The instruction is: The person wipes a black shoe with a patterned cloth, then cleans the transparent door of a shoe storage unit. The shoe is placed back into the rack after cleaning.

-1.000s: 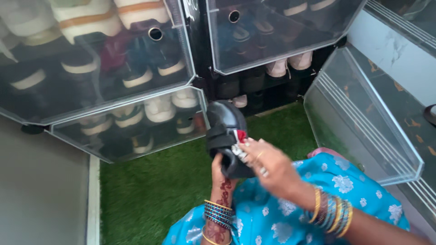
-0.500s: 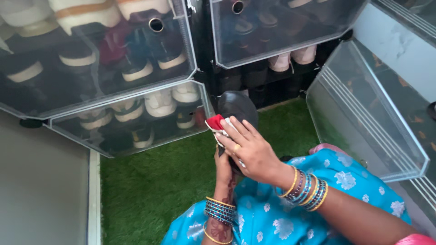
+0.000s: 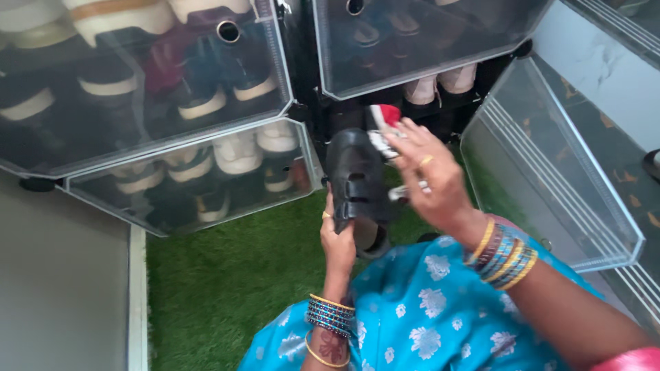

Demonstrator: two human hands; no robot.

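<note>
**Inspector:** Hand positions first. Where is each hand, and what are the fingers doing?

**Operator:** Left hand (image 3: 340, 237) sits at centre frame, rising from the lower edge, bangles on the wrist. Its fingers are curled and clamped on the lower part of a black sandal (image 3: 357, 189), which stands upright, sole facing the camera. Right hand (image 3: 430, 175) is just right of centre, palm down, fingers spread apart. It rests against the sandal's right edge. A small red and white item (image 3: 383, 124) shows just above that hand; whether the fingers grip it cannot be told.

**Inspector:** Location of the sandal relative to the storage unit?

**Operator:** It is at centre frame, in front of the dark open compartment of a shoe cabinet (image 3: 302, 82). It is over the green artificial turf (image 3: 227, 282), held clear of it.

**Inspector:** Surrounding items?

**Operator:** Clear plastic doors (image 3: 151, 89) fill the upper left, with rows of light-soled shoes behind them. Another clear door (image 3: 550, 172) swings open at the right of the frame. A pale pair of shoes (image 3: 440, 86) stands in the compartment above the right hand. Blue floral fabric (image 3: 426, 316) covers the lower centre.
</note>
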